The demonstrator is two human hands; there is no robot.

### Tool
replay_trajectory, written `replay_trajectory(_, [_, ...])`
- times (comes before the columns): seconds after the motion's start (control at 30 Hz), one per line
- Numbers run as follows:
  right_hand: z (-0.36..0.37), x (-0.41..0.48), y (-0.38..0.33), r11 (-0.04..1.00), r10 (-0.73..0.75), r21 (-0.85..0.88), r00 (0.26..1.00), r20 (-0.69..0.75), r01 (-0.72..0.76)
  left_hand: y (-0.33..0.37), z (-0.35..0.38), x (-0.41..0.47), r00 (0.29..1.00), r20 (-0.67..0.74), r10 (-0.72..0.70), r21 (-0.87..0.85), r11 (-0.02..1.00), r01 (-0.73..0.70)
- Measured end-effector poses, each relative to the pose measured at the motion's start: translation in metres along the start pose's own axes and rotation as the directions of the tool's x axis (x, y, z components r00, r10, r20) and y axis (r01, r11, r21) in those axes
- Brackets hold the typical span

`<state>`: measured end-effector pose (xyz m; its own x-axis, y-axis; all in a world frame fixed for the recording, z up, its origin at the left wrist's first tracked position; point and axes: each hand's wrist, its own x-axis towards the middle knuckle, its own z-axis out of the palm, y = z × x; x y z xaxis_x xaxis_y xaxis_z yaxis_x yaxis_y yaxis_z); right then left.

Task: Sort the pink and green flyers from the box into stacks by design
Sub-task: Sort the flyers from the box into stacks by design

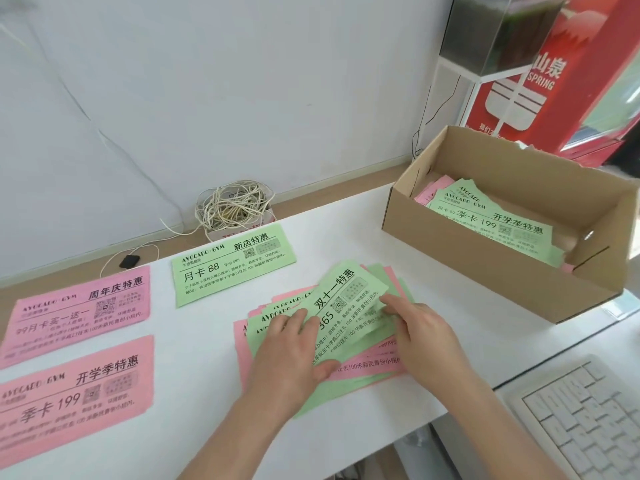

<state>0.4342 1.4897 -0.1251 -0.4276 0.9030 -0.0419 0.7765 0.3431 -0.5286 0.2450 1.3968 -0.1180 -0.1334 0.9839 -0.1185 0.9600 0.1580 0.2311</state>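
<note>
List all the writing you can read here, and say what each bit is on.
"AVOCADO·GYM 新店特惠 月卡 88": lone green flyer.
"周年庆特惠": upper pink flyer.
"开学季特惠 季卡 199": lower pink flyer.
"双十一特惠", "365": green flyer on the mixed pile.
"开学季特惠 季卡 199": green flyer in the cardboard box.
"山泉 SPRING": red cabinet.
Small print and QR codes: too blurred.
</note>
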Motion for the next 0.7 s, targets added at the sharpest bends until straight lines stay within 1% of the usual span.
replay_trajectory(0.03, [0.000,-0.002,0.001,1.000,-0.005,0.029,1.000,-0.005,0.005,-0.002,0.000,0.001,1.000,-0.011,0.022,0.005,1.000,-0.022])
replay_trajectory(0.13, [0.001,-0.006,0.005,0.985,0.005,0.174,1.000,-0.026,0.000,-0.004,-0.009,0.003,0.987,-0.127,0.097,0.041,0.995,-0.093])
replay_trajectory(0.17, [0.001,-0.007,0.006,0.976,0.014,0.218,1.000,-0.022,-0.009,-0.005,-0.013,0.003,0.991,-0.112,0.074,-0.026,0.997,-0.078])
replay_trajectory(0.23, [0.000,-0.006,0.005,0.965,0.022,0.261,1.000,-0.007,-0.020,-0.009,-0.016,0.002,0.996,-0.086,-0.026,-0.139,0.990,0.014])
replay_trajectory(0.3, [0.001,-0.005,0.004,0.980,0.010,0.199,1.000,0.017,-0.013,-0.014,-0.017,0.004,0.973,-0.136,-0.184,-0.257,0.955,0.145])
replay_trajectory(0.37, [0.002,-0.005,0.004,0.998,-0.025,0.052,0.999,0.024,0.024,-0.019,-0.014,0.005,0.931,-0.138,-0.338,-0.465,0.852,0.241])
replay_trajectory(0.4, [0.003,-0.005,0.004,0.999,-0.034,0.001,0.999,0.019,0.034,-0.021,-0.013,0.005,0.915,-0.117,-0.387,-0.548,0.793,0.266])
replay_trajectory(0.43, [0.003,-0.004,0.002,1.000,-0.026,-0.006,1.000,0.012,0.026,-0.024,-0.010,0.005,0.905,-0.093,-0.416,-0.601,0.748,0.282])
replay_trajectory(0.47, [0.002,-0.003,0.000,0.999,0.000,0.034,1.000,0.012,0.000,-0.025,-0.009,0.004,0.904,-0.085,-0.420,-0.637,0.721,0.274])
replay_trajectory(0.53, [-0.005,0.001,-0.009,0.968,0.111,0.223,0.993,0.047,-0.119,-0.026,-0.008,0.001,0.912,-0.095,-0.399,-0.662,0.710,0.241])
replay_trajectory(0.6, [-0.015,0.009,-0.019,0.891,0.212,0.389,0.972,0.104,-0.235,-0.028,-0.003,-0.001,0.920,-0.149,-0.362,-0.632,0.750,0.193])
replay_trajectory(0.63, [-0.018,0.012,-0.023,0.865,0.244,0.419,0.961,0.130,-0.276,-0.028,-0.001,-0.002,0.917,-0.189,-0.350,-0.609,0.775,0.170])
replay_trajectory(0.7, [-0.020,0.017,-0.024,0.868,0.269,0.393,0.953,0.143,-0.304,-0.028,0.000,-0.005,0.912,-0.238,-0.335,-0.606,0.785,0.130])
